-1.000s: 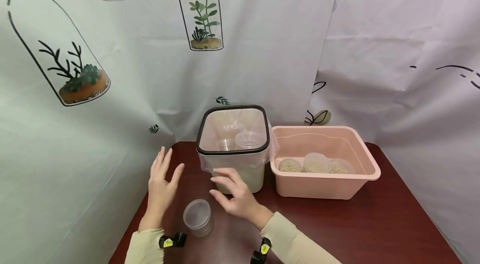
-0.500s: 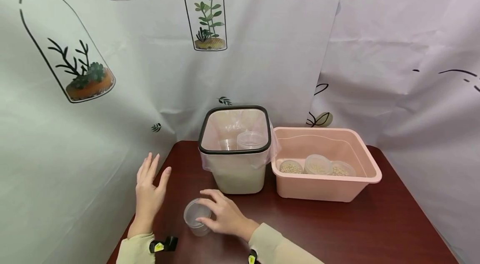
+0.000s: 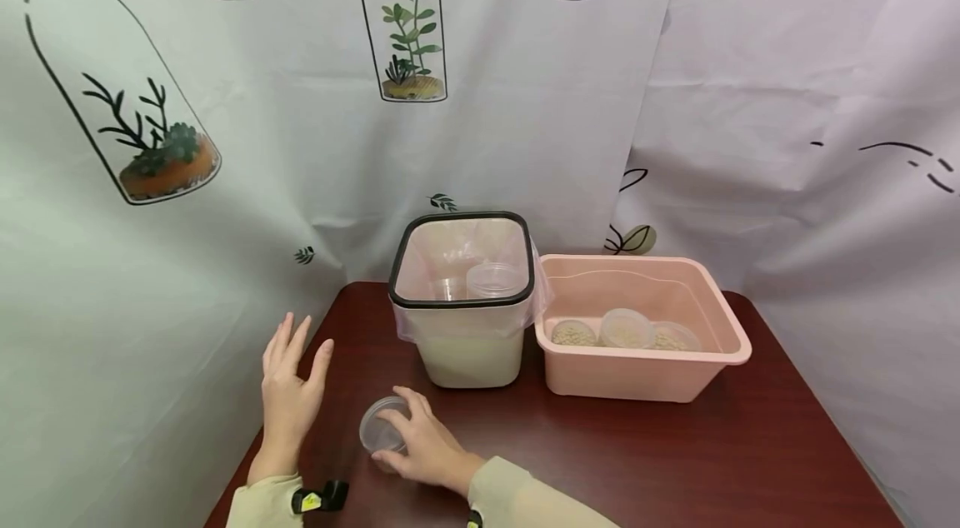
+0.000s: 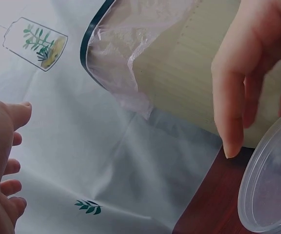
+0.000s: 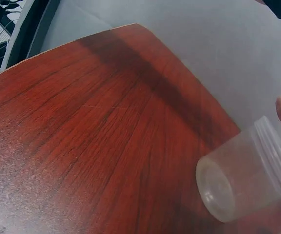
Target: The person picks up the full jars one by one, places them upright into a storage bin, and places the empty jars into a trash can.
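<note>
A clear plastic tub [image 3: 379,426], round with a ridged rim, stands on the dark red table. Over it reaches my right hand [image 3: 429,445], thumb on the near side and fingers bent toward the far side. The left wrist view shows a small gap between one finger of that hand and the tub's rim [image 4: 250,195]. In the right wrist view the tub [image 5: 238,180] has a fingertip close by its rim; whether any finger touches it I cannot tell. To the left, my left hand [image 3: 288,407] is raised with spread fingers, holding nothing. Whether the tub is lidded is unclear.
Behind the tub stands a bin [image 3: 468,353] with a black rim and pink liner, clear tubs [image 3: 495,281] inside. A pink basin [image 3: 630,378] beside it holds several tubs, some with pale beads [image 3: 573,334]. A printed curtain [image 3: 300,120] hangs close behind and left.
My right hand has come down and left from in front of the bin to the clear tub. The left hand has drawn back slightly left and down. The tub stays in place.
</note>
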The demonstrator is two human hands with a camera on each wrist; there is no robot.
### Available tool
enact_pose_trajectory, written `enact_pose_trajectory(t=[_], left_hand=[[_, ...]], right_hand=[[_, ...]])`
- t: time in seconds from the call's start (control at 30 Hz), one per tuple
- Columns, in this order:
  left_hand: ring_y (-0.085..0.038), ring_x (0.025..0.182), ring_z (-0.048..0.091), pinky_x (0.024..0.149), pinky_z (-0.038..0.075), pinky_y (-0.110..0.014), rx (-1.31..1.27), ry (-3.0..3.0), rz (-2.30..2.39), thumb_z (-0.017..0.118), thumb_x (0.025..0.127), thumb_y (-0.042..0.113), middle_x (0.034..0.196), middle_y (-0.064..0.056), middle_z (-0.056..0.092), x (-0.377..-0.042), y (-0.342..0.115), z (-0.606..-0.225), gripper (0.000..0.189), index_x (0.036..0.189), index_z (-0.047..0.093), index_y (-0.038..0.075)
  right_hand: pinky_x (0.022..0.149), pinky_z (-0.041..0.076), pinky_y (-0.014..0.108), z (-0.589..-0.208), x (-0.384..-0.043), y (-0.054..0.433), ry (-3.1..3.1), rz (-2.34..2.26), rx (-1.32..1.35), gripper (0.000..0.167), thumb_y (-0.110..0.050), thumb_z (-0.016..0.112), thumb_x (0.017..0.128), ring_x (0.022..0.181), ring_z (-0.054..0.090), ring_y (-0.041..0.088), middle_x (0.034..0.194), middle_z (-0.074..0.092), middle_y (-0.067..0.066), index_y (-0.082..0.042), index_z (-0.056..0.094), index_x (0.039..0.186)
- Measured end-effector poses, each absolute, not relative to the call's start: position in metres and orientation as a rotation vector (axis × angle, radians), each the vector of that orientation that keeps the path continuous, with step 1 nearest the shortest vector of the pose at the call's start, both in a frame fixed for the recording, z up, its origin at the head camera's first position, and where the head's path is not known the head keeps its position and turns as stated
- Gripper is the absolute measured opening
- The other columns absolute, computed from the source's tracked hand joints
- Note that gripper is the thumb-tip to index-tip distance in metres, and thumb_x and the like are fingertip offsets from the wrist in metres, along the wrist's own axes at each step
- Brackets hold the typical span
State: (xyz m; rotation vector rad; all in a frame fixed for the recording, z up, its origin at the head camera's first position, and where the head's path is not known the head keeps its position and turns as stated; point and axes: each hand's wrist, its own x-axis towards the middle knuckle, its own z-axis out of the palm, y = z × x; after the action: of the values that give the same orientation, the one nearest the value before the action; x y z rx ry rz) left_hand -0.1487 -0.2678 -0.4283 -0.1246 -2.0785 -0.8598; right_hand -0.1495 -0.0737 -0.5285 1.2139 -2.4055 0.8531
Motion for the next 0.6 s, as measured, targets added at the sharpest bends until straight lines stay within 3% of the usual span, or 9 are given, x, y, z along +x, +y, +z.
enact_pose_trajectory(t=[0.2,0.43,0.6], left_hand=[[-0.039,0.128,0.031,0.095,0.029,-0.062,-0.114,-2.065,-0.863,0.069,0.083,0.008,0.144,-0.011,0.037,-0.149,-0.266,-0.43,0.047,0.128,0.055,0.002],[-0.037,0.129,0.031,0.096,0.03,-0.061,-0.107,-2.07,-0.862,0.068,0.083,0.008,0.144,-0.011,0.037,-0.149,-0.266,-0.429,0.047,0.128,0.056,0.002],[-0.037,0.129,0.032,0.095,0.03,-0.06,-0.104,-2.073,-0.868,0.069,0.083,0.007,0.145,-0.01,0.037,-0.148,-0.266,-0.43,0.047,0.128,0.056,0.005]], right_hand=[[0.084,0.045,0.022,-0.534,-0.149,-0.075,-2.536,0.971,1.135,0.048,-0.041,0.067,0.084,0.124,0.04,0.028,0.14,0.029,0.015,-0.018,0.055,0.125],[0.085,0.046,0.031,-0.541,-0.147,-0.081,-2.707,1.106,1.04,0.043,-0.043,0.066,0.084,0.125,0.038,0.034,0.143,0.026,0.017,-0.024,0.056,0.121],[0.085,0.047,0.033,-0.544,-0.148,-0.085,-2.651,1.122,0.984,0.044,-0.041,0.071,0.08,0.119,0.044,0.034,0.135,0.036,0.02,-0.022,0.057,0.117]])
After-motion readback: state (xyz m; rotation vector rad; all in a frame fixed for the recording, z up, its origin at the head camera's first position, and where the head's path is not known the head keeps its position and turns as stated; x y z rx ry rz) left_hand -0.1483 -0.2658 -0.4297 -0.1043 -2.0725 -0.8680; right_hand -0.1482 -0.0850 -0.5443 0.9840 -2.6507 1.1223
